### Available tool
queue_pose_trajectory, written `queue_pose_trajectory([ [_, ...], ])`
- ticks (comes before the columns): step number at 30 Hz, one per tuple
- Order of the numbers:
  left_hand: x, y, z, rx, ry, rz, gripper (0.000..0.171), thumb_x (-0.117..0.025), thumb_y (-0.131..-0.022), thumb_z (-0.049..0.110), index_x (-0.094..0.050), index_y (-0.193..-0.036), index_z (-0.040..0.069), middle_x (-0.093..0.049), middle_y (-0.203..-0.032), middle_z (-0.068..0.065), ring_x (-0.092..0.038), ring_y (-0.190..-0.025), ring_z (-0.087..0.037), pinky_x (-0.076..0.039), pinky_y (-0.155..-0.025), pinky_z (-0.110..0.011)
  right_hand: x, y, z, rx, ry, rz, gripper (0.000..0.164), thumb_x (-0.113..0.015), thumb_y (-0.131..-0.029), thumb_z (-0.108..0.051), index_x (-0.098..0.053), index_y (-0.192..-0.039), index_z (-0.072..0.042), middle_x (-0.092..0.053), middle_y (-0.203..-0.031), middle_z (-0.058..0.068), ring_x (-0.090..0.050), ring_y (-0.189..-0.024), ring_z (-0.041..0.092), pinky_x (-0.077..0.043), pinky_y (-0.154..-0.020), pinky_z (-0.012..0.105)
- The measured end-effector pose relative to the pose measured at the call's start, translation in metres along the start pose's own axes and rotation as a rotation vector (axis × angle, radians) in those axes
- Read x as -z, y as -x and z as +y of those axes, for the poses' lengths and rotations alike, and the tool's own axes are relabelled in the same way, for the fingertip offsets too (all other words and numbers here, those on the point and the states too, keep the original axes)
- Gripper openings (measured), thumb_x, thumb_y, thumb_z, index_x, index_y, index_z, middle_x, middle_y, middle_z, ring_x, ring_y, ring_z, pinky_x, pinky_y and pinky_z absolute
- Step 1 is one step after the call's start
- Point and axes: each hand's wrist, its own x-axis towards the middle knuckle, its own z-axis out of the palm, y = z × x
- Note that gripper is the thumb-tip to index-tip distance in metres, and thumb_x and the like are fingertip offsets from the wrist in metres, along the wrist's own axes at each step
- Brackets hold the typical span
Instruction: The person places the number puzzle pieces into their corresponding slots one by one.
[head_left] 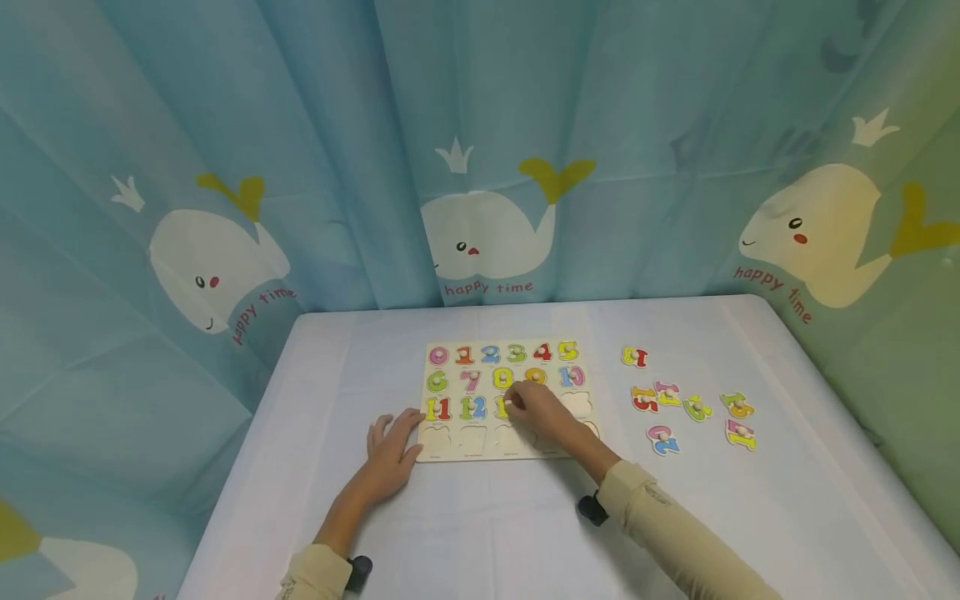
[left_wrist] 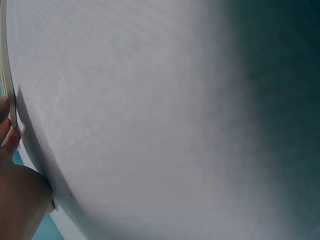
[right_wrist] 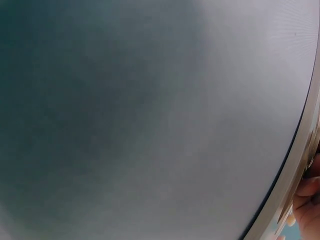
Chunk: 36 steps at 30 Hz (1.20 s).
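A wooden number puzzle board lies on the white table, its upper rows filled with coloured knobbed number pieces. My right hand reaches over the board and pinches a number puzzle piece in the third row, just right of the 12 piece. A yellow numeral shows at its left; the fingers hide the rest. My left hand has its fingers spread, with fingertips at the board's left edge. In the left wrist view, the fingers touch that edge.
Several loose number pieces lie right of the board, among them a red-and-yellow one, a 15, a 14 and a pink-and-blue one. Bare recesses show in the board's bottom row. A blue whale-print curtain hangs behind the table.
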Motion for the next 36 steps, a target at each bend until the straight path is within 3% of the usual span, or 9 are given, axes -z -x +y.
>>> queue_pose_trajectory([
  [11,0.000,0.000,-0.002,-0.002,-0.002,0.006,0.046,-0.055,-0.090,0.005,-0.045,-0.135,0.001,-0.042,-0.139,-0.016,-0.018,-0.128,-0.048,-0.001,-0.100,-0.067,-0.001,-0.006,-0.001,0.018,0.020,-0.010,0.010,-0.064,-0.087,-0.007,-0.062,-0.096,-0.004,-0.052,-0.078,-0.003,-0.046,-0.070,0.012,-0.043,-0.063,0.026],
  [18,-0.001,0.000,-0.003,0.025,-0.044,-0.039,0.048,-0.054,-0.092,0.011,-0.043,-0.138,0.003,-0.040,-0.142,-0.014,-0.016,-0.131,-0.045,-0.001,-0.102,-0.066,0.003,0.000,0.003,-0.052,-0.014,-0.027,0.022,-0.064,-0.089,-0.012,-0.060,-0.110,-0.008,-0.060,-0.085,-0.004,-0.054,-0.077,0.010,-0.048,-0.071,0.028],
  [26,-0.002,0.003,-0.002,0.009,-0.045,-0.023,0.047,-0.054,-0.092,0.008,-0.044,-0.136,0.002,-0.040,-0.141,-0.016,-0.017,-0.130,-0.047,-0.002,-0.101,-0.067,0.019,0.015,0.019,-0.154,0.042,0.104,0.017,-0.058,-0.088,-0.013,-0.063,-0.104,-0.009,-0.057,-0.081,-0.004,-0.051,-0.072,0.013,-0.045,-0.064,0.029],
  [36,-0.003,0.002,0.000,0.017,-0.048,-0.014,0.047,-0.055,-0.091,0.008,-0.044,-0.136,0.002,-0.041,-0.140,-0.015,-0.019,-0.128,-0.047,-0.003,-0.100,-0.067,0.052,0.036,0.051,-0.167,0.039,0.159,0.014,-0.056,-0.091,-0.011,-0.063,-0.100,-0.004,-0.059,-0.084,0.002,-0.052,-0.075,0.018,-0.047,-0.069,0.034],
])
